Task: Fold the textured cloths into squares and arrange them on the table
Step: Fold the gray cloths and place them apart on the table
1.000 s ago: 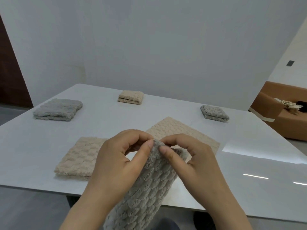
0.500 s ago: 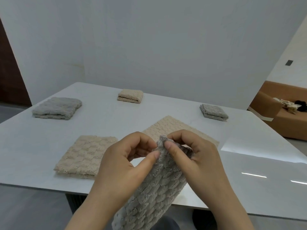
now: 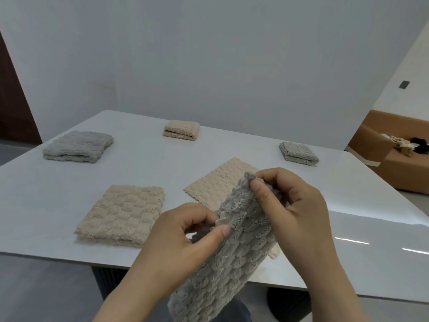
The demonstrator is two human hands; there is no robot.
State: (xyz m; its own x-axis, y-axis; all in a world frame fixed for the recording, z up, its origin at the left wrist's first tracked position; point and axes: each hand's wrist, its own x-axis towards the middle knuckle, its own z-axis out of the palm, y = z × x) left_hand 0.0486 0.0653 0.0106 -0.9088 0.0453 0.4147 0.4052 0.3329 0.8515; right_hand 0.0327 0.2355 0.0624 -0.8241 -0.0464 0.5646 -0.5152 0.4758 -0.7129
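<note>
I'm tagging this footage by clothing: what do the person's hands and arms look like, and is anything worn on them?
The left hand and right hand are bare: no gloves, rings or watch visible. The forearms are bare too, with no sleeve in view. The fingernails look short and unpainted.

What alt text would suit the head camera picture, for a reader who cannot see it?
The left hand and the right hand pinch the top edge of a held grey cloth over a white table. On it lie two folded grey cloths, two folded beige cloths and a flat beige cloth.
</note>
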